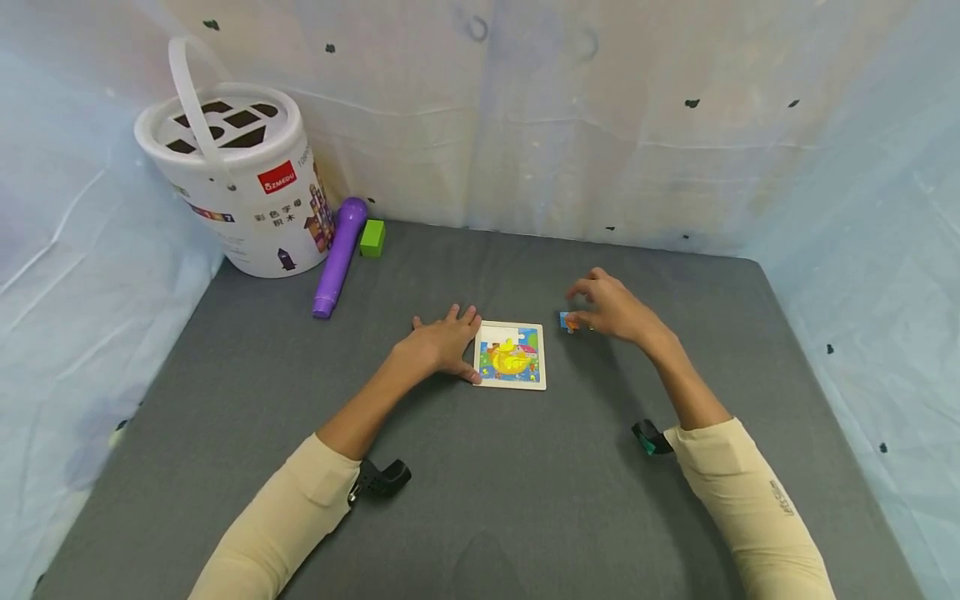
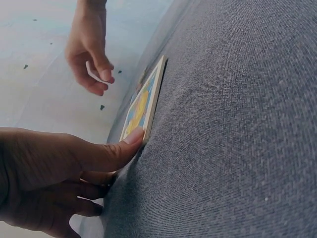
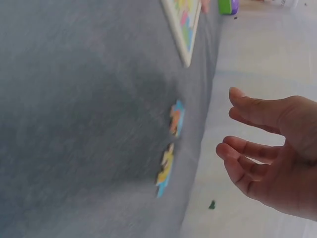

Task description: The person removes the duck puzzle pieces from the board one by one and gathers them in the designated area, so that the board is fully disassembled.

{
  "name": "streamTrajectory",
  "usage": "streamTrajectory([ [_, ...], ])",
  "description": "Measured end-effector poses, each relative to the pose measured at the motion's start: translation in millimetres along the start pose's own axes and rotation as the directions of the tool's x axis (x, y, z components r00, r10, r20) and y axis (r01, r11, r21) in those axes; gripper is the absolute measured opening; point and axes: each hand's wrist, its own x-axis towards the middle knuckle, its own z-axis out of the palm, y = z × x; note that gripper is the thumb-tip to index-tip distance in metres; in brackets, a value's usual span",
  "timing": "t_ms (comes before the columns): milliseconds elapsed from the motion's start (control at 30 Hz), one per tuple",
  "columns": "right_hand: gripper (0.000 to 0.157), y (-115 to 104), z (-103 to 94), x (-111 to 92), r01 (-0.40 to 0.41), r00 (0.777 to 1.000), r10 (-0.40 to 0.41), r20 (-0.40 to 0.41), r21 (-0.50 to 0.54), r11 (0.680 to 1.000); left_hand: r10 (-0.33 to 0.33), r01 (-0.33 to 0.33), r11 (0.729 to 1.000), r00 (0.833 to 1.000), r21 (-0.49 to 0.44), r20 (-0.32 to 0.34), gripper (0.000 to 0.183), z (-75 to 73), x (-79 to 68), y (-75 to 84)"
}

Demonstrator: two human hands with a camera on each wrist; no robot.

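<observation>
Past beige sleeves (image 1: 277, 517), the left hand (image 1: 441, 346), fingers spread, touches the nine-o'clock edge of the puzzle (image 1: 513, 358) on the surface (image 1: 517, 467); the right hand (image 1: 613, 307), fingertips apart, hovers over loose pieces (image 3: 165, 168) at two o'clock; a white bucket (image 1: 258, 221) stands at ten.

Worn on the head, one camera looks forward and down from above both arms (image 1: 270, 517), the widest and farthest view, taking in the gray table (image 1: 480, 467) and the sheet (image 1: 540, 125) behind it. The left-wrist camera sits low and close beside the left hand (image 2: 59, 171), tipped sideways, facing across the puzzle (image 2: 141, 106) toward the right hand (image 2: 88, 54). The right-wrist view, tipped the opposite way, looks closely past that hand at two small pieces (image 3: 166, 166); all three share the puzzle.
</observation>
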Motion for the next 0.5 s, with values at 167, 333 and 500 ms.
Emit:
streamTrajectory([
  [167,0.043,-18,-3.3,-1,-0.001,0.999,0.0,0.033,0.004,1.0,0.003,-0.003,1.0,1.0,-0.003,-0.006,0.109,-0.2,1.3,-0.8],
  [333,0.044,-35,-3.2,-1,0.038,0.998,-0.037,0.056,-0.014,0.999,0.009,-0.009,1.0,1.0,-0.018,-0.003,0.11,-0.7,-1.6,-1.0],
  [500,0.041,-42,3.3,4,0.067,0.994,-0.066,0.085,-0.018,0.998,0.02,-0.02,0.999,1.0,-0.027,0.002,0.109,-1.4,-1.7,-1.6],
])
